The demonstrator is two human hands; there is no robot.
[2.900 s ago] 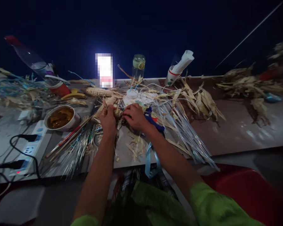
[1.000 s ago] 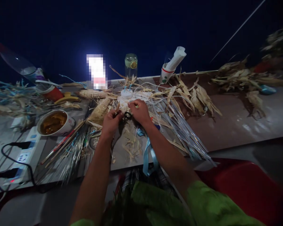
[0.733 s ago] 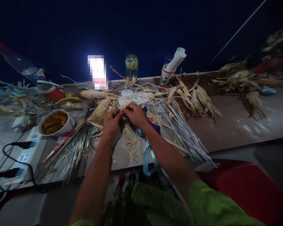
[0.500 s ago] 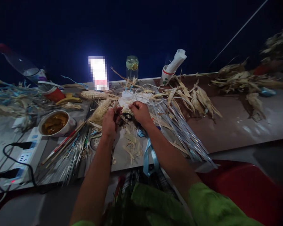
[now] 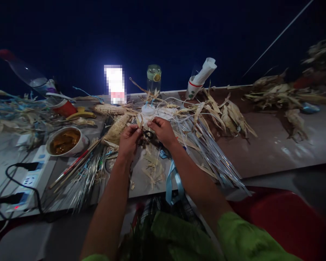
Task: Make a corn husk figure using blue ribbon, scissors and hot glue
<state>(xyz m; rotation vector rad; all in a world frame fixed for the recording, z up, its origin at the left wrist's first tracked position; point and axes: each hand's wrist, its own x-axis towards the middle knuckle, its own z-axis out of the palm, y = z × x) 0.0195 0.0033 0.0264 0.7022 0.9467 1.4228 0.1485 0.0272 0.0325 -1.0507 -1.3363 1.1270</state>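
Note:
My left hand (image 5: 128,142) is closed in a pinch on a narrow strip of dry corn husk (image 5: 140,122) above the table's middle. Close beside it, my right hand (image 5: 163,132) has its thumb and fingertips pressed together; whatever they hold is too small to make out. A dark looped thing (image 5: 148,135) lies between and just below the hands, its kind unclear. Pale husk scraps (image 5: 153,166) are strewn on the table in front. Behind the fingertips sits a round white lid-like piece (image 5: 148,110). A corn cob (image 5: 116,131) lies left of my left hand.
Clear thin rods (image 5: 214,152) and a light blue ribbon (image 5: 170,181) lie to the right. On the left are a bowl of brown liquid (image 5: 65,141), a power strip (image 5: 32,177) and brushes (image 5: 74,165). A bottle (image 5: 153,78) and paper cup (image 5: 193,88) stand behind.
My left hand has turned and its fingers now pinch the husk strip more plainly. The right hand stays nearly in place. The whole view has shifted slightly.

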